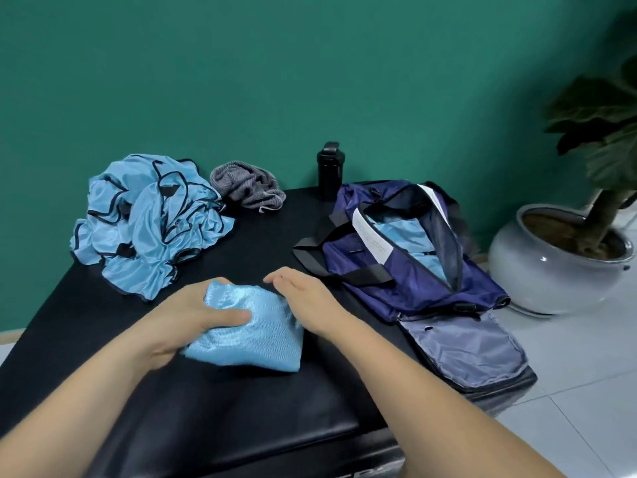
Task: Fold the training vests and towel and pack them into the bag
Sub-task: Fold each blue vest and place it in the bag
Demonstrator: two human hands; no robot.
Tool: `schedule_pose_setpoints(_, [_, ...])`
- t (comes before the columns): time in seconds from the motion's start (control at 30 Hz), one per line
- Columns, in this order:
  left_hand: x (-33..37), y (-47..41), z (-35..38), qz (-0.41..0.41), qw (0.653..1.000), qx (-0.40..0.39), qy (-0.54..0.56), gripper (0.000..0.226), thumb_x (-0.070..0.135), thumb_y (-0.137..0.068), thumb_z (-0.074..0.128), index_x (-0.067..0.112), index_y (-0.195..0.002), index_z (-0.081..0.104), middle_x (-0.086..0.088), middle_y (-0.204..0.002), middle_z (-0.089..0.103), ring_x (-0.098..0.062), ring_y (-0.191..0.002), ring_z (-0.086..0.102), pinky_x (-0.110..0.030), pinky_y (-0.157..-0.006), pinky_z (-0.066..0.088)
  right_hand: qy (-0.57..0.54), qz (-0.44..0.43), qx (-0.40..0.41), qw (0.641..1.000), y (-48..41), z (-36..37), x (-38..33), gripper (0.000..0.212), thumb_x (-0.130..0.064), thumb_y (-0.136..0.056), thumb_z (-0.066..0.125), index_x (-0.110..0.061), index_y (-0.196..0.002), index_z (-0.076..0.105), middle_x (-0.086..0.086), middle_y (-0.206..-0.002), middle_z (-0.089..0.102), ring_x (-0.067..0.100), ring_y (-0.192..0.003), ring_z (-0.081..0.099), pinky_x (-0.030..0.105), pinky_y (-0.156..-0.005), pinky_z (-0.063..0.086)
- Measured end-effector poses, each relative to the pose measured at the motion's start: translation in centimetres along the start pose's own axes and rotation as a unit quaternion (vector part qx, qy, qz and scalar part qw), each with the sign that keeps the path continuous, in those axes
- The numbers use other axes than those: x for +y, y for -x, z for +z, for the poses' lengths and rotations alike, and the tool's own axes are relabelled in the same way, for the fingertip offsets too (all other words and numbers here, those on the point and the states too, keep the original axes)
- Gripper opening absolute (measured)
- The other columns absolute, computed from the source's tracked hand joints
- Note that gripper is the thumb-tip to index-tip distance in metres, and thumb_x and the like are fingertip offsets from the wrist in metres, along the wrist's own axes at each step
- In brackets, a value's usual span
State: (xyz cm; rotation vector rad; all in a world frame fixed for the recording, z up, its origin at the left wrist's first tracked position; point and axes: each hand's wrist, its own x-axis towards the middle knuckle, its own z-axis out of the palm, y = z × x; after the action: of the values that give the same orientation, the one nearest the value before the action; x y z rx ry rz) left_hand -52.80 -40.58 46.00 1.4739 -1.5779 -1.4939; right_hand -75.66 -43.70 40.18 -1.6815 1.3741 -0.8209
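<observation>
Black padded bench (241, 408), slightly glossy, and right up front the left hand (193, 315) grips a shiny light-blue folded vest (255, 339), thumb pressed on top, while the right hand (306, 298) lies flat with straight fingers against its right edge. Just right, the navy nylon bag (413, 284) gapes unzipped with more light-blue fabric (403, 236) inside. Further back sit a crumpled pile of black-trimmed vests (148, 222), a ribbed grey towel (248, 189), a black bottle (329, 174), then the green wall (310, 63).

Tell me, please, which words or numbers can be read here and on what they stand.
White label on the navy bag: printed lines, too blurred to read.
Lettering on the front edge of the black bench: cut off by the frame, unreadable.
So nothing can be quoted.
</observation>
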Motion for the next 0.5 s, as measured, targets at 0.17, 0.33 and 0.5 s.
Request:
schedule_pose_setpoints(0.17, [5.8, -1.0, 1.7, 0.062, 0.997, -0.039, -0.029, 0.045, 0.02, -0.078, 0.094, 0.007, -0.113, 0.068, -0.024, -0.11, 0.075, -0.028, -0.095, 0.073, -0.044, -0.09, 0.052, 0.035, -0.018, -0.178, 0.983, 1.0, -8.2, -6.1, 0.04, -0.067, -0.088, 0.073, -0.037, -0.114, 0.071, -0.011, -0.116, 0.074, 0.014, -0.114, 0.07, 0.047, -0.105, 0.055])
schedule_pose_setpoints(0.33, [10.6, -4.1, 4.3, 0.113, 0.991, -0.065, -0.031, 0.049, 0.014, -0.08, 0.09, 0.002, -0.121, 0.067, -0.024, -0.114, 0.076, -0.033, -0.099, 0.075, -0.051, -0.096, 0.057, 0.136, -0.017, -0.223, 0.965, 1.8, -16.7, -8.5, 0.044, -0.032, -0.081, 0.093, -0.028, -0.116, 0.067, -0.005, -0.112, 0.078, 0.018, -0.105, 0.076, 0.051, -0.099, 0.059])
schedule_pose_setpoints(0.5, [15.3, -9.3, 8.6, 0.207, 0.977, -0.023, -0.036, 0.036, 0.021, -0.082, 0.092, 0.018, -0.112, 0.073, -0.007, -0.105, 0.081, -0.023, -0.093, 0.077, -0.041, -0.086, 0.06, 0.268, -0.033, -0.133, 0.954, 0.4, -24.4, -9.4, 0.032, -0.031, -0.085, 0.088, -0.03, -0.11, 0.068, -0.009, -0.102, 0.076, 0.011, -0.093, 0.074, 0.041, -0.082, 0.063])
